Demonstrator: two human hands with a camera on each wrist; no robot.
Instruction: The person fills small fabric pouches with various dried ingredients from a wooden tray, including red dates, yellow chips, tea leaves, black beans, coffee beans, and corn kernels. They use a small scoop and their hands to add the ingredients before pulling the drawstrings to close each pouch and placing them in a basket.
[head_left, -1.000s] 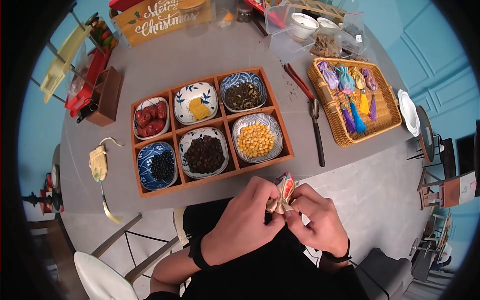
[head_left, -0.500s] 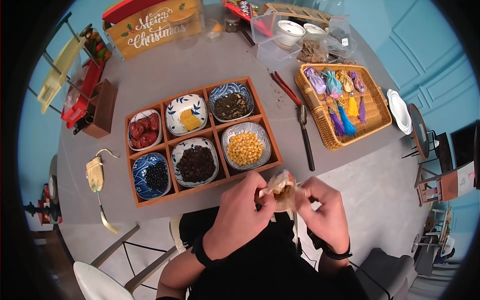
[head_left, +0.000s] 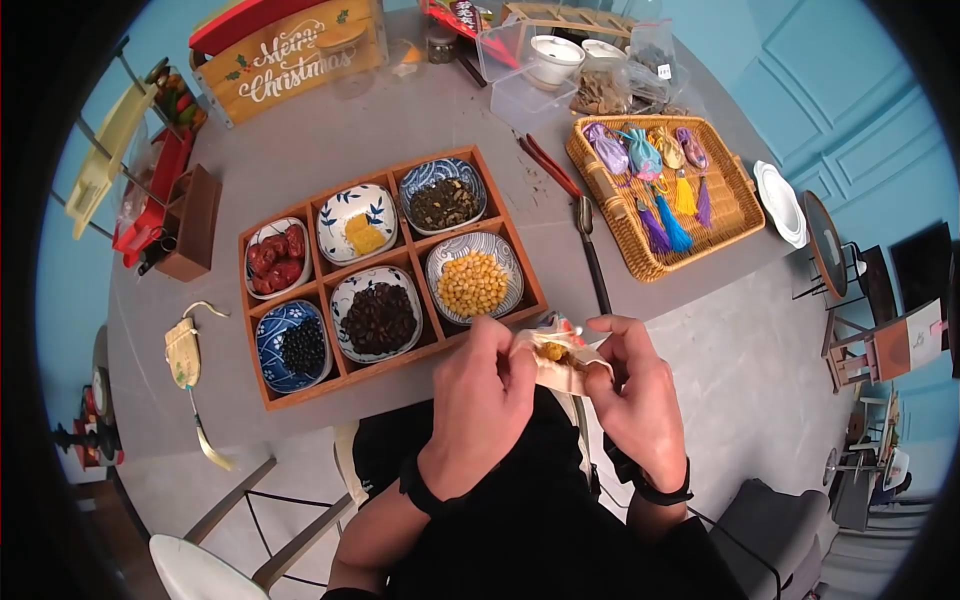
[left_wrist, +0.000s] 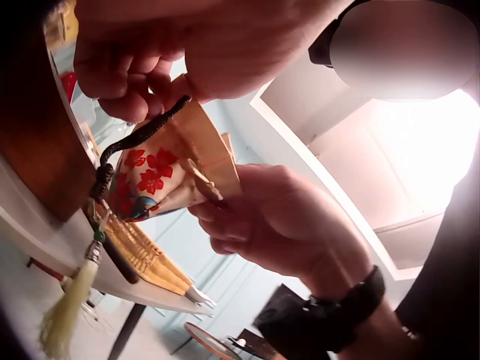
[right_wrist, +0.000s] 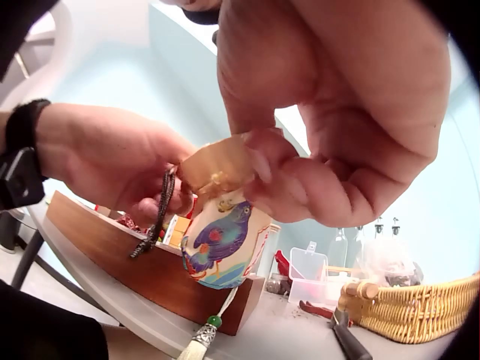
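Note:
Both hands hold a small fabric drawstring pouch (head_left: 562,374) over the table's front edge. My left hand (head_left: 478,405) pinches one side of its mouth, and my right hand (head_left: 640,405) pinches the other. The mouth is spread wide, with yellowish-brown filling showing inside. Red flowers decorate the pouch (left_wrist: 156,171) in the left wrist view; a blue bird shows on the pouch (right_wrist: 223,238) in the right wrist view. A dark braided cord (left_wrist: 139,136) hangs from its neck, and a pale tassel (left_wrist: 69,309) with a green bead dangles below.
A divided wooden tray (head_left: 360,374) holds bowls of corn kernels (head_left: 473,282), dark beans, red dates and other dry goods. To the right are a black-handled scoop (head_left: 594,262) and a wicker basket (head_left: 652,270) with tasselled pouches. Another cream pouch (head_left: 183,355) lies at left.
The pouch's neck was gathered between the fingers; the hands have pulled its mouth apart, exposing the filling. The table's things have shifted leftward in the head view.

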